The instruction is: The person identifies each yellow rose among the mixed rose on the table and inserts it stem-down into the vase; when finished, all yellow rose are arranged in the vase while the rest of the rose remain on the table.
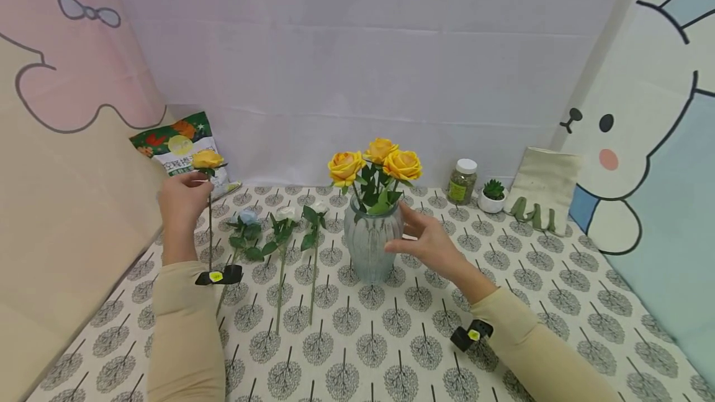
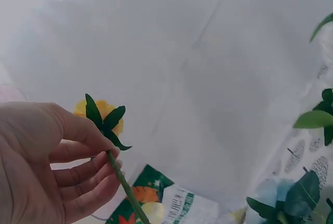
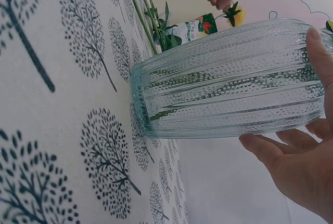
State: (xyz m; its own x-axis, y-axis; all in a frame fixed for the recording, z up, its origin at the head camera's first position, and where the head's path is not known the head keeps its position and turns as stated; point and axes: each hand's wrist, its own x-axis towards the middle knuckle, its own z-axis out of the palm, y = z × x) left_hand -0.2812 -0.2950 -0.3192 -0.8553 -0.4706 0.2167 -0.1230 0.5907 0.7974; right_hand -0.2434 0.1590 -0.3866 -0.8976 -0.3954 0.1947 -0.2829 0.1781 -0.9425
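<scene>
My left hand (image 1: 181, 200) pinches a single yellow rose (image 1: 207, 159) by its stem, just under the bloom. The stem hangs down past the wrist, and in the left wrist view dark green leaves (image 2: 93, 110) spread beneath the flower head. A ribbed, pale blue glass vase (image 1: 365, 250) stands upright at the middle of the table with three yellow roses (image 1: 381, 151) in it. My right hand (image 1: 432, 244) holds the vase's right side near the top, thumb in front and fingers behind. Through the glass, green stems show in the right wrist view.
Left of the vase lie a light blue flower (image 1: 246, 218) and two white flowers (image 1: 286, 213) on long stems. A green and white bag (image 1: 179, 141) leans at the back left. Back right are a white-lidded jar (image 1: 462, 183), a potted succulent (image 1: 493, 196) and a canvas pouch (image 1: 542, 182).
</scene>
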